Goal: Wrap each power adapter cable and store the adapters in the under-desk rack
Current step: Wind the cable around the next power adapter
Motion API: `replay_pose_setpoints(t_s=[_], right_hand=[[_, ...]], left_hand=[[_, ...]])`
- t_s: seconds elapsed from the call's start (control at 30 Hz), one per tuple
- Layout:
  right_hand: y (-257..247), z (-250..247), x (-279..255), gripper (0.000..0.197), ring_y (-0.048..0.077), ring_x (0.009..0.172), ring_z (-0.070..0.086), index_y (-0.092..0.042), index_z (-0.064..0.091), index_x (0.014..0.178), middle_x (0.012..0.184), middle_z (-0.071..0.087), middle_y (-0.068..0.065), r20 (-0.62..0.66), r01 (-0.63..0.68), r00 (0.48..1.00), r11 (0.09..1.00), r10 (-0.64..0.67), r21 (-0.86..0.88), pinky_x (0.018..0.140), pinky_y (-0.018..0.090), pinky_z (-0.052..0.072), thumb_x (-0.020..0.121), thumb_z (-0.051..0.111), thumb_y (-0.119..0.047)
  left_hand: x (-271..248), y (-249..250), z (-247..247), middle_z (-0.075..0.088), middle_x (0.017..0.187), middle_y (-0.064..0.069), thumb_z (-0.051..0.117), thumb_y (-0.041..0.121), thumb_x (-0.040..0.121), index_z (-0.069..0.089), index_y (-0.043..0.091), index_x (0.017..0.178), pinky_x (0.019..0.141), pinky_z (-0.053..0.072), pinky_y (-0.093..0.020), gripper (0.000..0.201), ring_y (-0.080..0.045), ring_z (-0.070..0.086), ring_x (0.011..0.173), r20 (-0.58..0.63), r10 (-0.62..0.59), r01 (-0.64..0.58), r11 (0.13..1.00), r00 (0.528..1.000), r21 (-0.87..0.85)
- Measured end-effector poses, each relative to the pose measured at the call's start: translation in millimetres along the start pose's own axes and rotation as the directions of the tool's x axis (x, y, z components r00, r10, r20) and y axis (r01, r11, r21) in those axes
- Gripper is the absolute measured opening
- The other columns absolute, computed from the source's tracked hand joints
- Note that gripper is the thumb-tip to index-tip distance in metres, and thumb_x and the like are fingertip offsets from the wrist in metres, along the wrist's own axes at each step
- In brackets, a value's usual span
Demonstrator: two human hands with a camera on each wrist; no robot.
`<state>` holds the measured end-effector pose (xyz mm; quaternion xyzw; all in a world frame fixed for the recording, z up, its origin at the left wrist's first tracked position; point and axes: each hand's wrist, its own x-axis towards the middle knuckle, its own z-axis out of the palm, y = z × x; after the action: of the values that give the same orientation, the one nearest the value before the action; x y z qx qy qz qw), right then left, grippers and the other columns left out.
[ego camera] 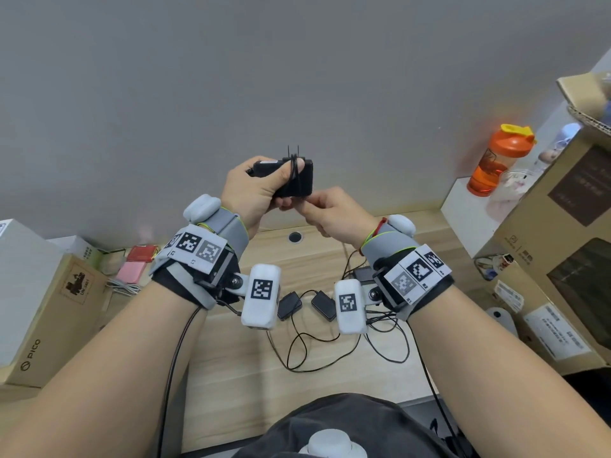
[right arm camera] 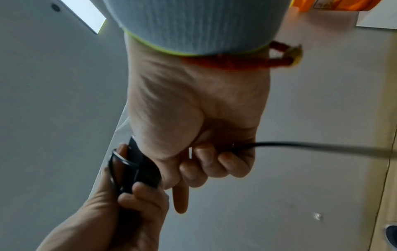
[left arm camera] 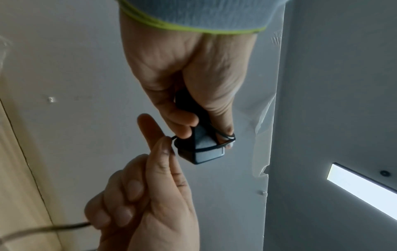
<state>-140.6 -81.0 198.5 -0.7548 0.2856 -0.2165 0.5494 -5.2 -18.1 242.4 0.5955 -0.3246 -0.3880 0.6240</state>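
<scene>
My left hand [ego camera: 264, 186] grips a black power adapter [ego camera: 302, 178] held up above the desk, its prongs pointing up. Turns of its thin black cable [left arm camera: 225, 137] loop over the adapter and my left thumb. Just below the adapter, my right hand [ego camera: 325, 208] pinches the cable [right arm camera: 300, 146] between thumb and fingers, and the loose end trails down toward the desk. The left wrist view shows the adapter [left arm camera: 204, 149] between both hands. Two more black adapters [ego camera: 289, 305] [ego camera: 324, 305] lie on the wooden desk [ego camera: 238, 375] with tangled cables [ego camera: 330, 352]. The under-desk rack is out of view.
Cardboard boxes [ego camera: 49, 322] stand at the left of the desk, large boxes [ego camera: 562, 259] at the right. An orange bottle [ego camera: 496, 160] sits on a white ledge at the right. Pink and red items [ego camera: 132, 271] lie at the back left. A cable grommet [ego camera: 295, 237] is in the desk.
</scene>
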Motion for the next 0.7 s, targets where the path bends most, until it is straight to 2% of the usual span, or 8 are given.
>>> replay_pose_setpoints(t_s=[0.1,0.13,0.2,0.27,0.33,0.4,0.57,0.7], right_hand=[[-9,0,-5,0.026,0.003,0.041,0.032,-0.014,0.073,0.105,0.048,0.026,-0.014,0.06,0.009,0.998,0.996,-0.004,-0.086,0.041,0.009,0.031,0.103,0.048,-0.023],[-13,-1,-7,0.027,0.004,0.042,0.03,-0.011,0.073,0.105,0.048,0.025,-0.013,0.049,0.023,0.999,0.993,-0.017,-0.118,0.04,0.009,0.031,0.102,0.05,-0.023],[-17,-5,-8,0.026,0.01,0.052,0.028,-0.013,0.075,0.098,0.06,0.029,0.005,0.034,0.063,0.998,0.985,-0.058,-0.159,0.041,0.011,0.032,0.101,0.053,-0.026],[-20,-7,-8,0.025,0.017,0.06,0.031,-0.018,0.076,0.092,0.067,0.032,0.01,0.027,0.103,0.995,0.977,-0.1,-0.186,0.045,0.014,0.031,0.099,0.056,-0.03],[-21,-9,-8,0.025,0.011,0.056,0.03,-0.018,0.078,0.091,0.061,0.033,0.003,0.011,0.125,0.992,0.968,-0.125,-0.219,0.049,0.017,0.024,0.098,0.057,-0.03],[-23,-10,-10,0.024,0.011,0.054,0.023,-0.018,0.078,0.09,0.061,0.025,0.003,0.015,0.129,0.991,0.962,-0.129,-0.239,0.048,0.018,0.021,0.099,0.057,-0.028],[-33,-10,-18,0.024,0.009,0.044,0.022,-0.013,0.076,0.092,0.059,0.016,0.0,0.066,0.121,0.992,0.959,-0.108,-0.255,0.039,0.007,0.028,0.1,0.056,-0.022],[-39,-8,-20,0.024,0.006,0.038,0.03,-0.012,0.077,0.094,0.056,0.02,-0.002,0.088,0.109,0.992,0.952,-0.087,-0.287,0.039,0.008,0.029,0.099,0.056,-0.024]], left_hand=[[4,-2,-5,0.061,0.066,-0.002,0.082,0.021,0.077,0.058,0.01,0.08,0.047,0.046,-0.021,0.027,-0.016,0.053,0.044,-0.063,0.009,-0.009,1.0,0.998,0.003],[6,-2,-7,0.061,0.07,-0.004,0.083,0.02,0.076,0.058,0.01,0.08,0.048,0.047,-0.021,0.027,-0.016,0.055,0.046,-0.073,0.01,-0.009,1.0,0.997,0.022],[7,-4,-11,0.063,0.078,-0.01,0.085,0.018,0.073,0.058,0.01,0.078,0.05,0.049,-0.021,0.029,-0.017,0.059,0.049,-0.072,-0.001,0.005,0.998,0.997,0.062],[7,-5,-15,0.062,0.083,-0.013,0.087,0.015,0.07,0.055,0.011,0.077,0.055,0.052,-0.022,0.033,-0.02,0.06,0.053,-0.045,-0.021,0.025,0.996,0.999,0.084],[7,-4,-17,0.062,0.081,-0.012,0.088,0.012,0.068,0.05,0.013,0.074,0.06,0.056,-0.025,0.039,-0.022,0.06,0.057,-0.014,-0.028,0.03,0.994,0.999,0.101],[6,-1,-20,0.063,0.075,-0.008,0.089,0.014,0.066,0.049,0.014,0.073,0.062,0.058,-0.029,0.041,-0.023,0.063,0.058,0.006,-0.027,0.026,0.988,1.0,0.152],[4,8,-21,0.065,0.067,-0.007,0.091,0.023,0.064,0.055,0.011,0.076,0.05,0.052,-0.024,0.04,-0.016,0.063,0.052,0.012,0.007,-0.011,0.94,1.0,0.34],[2,2,-16,0.061,0.066,-0.004,0.093,0.028,0.06,0.055,0.01,0.074,0.05,0.053,-0.024,0.044,-0.016,0.058,0.049,-0.045,0.018,-0.002,0.943,0.999,0.334]])
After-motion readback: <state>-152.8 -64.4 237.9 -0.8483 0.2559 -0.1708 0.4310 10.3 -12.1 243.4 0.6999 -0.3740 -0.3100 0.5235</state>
